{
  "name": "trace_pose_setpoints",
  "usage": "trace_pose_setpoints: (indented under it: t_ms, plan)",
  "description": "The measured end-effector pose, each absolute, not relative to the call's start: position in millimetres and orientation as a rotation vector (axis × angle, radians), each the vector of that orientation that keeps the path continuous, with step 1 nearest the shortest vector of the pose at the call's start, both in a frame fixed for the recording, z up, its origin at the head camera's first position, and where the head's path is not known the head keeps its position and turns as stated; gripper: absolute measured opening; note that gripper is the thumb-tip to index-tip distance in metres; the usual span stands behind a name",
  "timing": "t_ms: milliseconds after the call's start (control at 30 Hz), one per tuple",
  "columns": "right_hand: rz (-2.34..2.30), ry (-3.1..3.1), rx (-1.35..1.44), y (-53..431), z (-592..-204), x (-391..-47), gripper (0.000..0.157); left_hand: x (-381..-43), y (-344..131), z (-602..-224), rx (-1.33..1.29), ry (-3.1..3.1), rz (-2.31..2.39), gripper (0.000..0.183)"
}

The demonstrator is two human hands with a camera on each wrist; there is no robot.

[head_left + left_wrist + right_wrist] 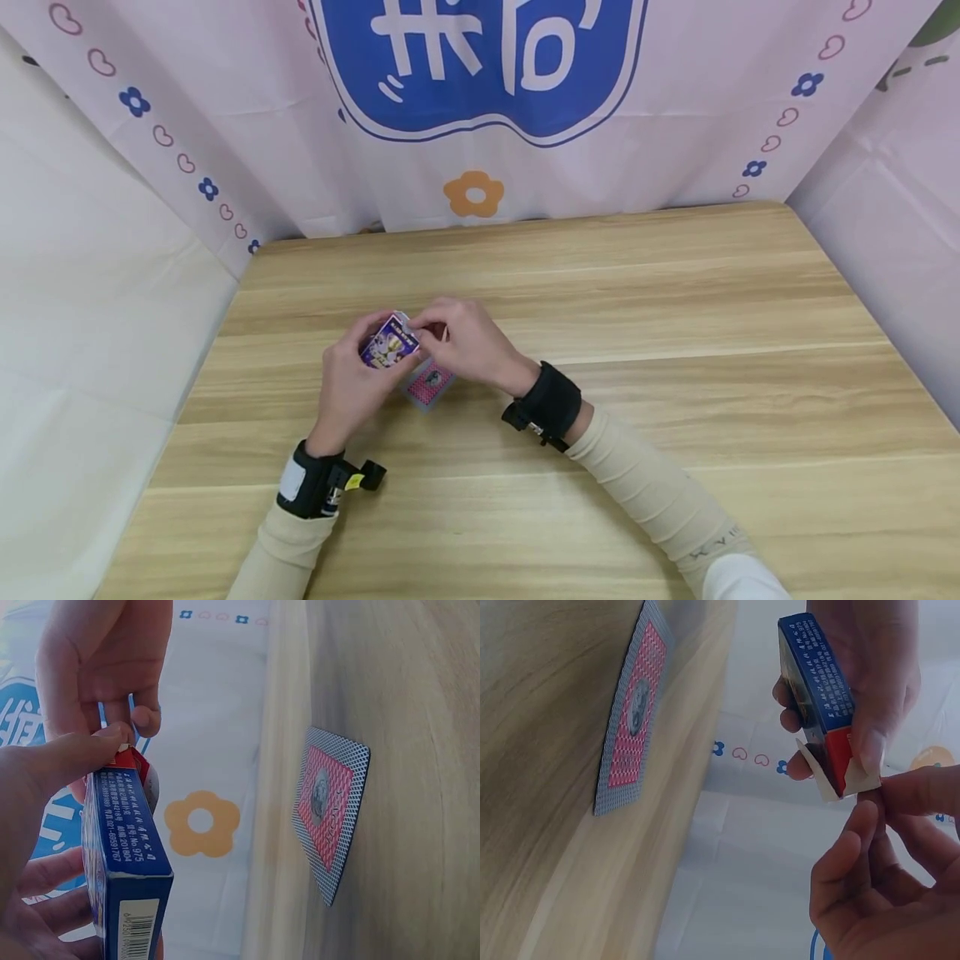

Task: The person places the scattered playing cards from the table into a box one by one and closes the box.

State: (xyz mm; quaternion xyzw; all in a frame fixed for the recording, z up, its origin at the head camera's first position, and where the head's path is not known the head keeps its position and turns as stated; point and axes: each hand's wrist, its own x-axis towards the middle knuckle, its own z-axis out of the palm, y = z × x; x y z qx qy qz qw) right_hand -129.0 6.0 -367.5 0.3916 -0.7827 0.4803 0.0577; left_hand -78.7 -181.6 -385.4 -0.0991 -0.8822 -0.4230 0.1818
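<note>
My left hand (pixel 347 383) grips a small blue playing-card box (pixel 387 342) above the table, thumb on one side and fingers on the other. The box has a picture on its front, and a barcode shows on its far end in the left wrist view. Its red end is open in the right wrist view, with a pale flap (pixel 819 771) sticking out. My right hand (pixel 472 343) pinches the edge of that end between thumb and finger. Below the hands, a playing card (pixel 430 385) with a red patterned back lies face down on the table.
The wood-grain table (pixel 637 467) reaches to a white printed curtain (pixel 262 158) at the back. White cloth (pixel 90 317) hangs along the left side. Each wrist wears a black strap (pixel 553 402) with a small camera.
</note>
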Motion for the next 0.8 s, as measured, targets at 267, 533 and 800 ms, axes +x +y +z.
trace_pose_setpoints:
  t_ms: [267,533,800]
  plan:
    - [1.425,-2.424,1.218,6,-365,-127,0.018,-79,-184,-388,-0.278,-2.499,-1.184,0.065]
    - [1.457,-2.456,1.280,8,-364,-130,0.022,-79,-185,-387,-0.272,-2.487,-1.190,0.065]
    - [1.590,-2.631,1.017,10,-379,-142,0.019,-79,-185,-385,-0.190,-2.446,-1.234,0.066]
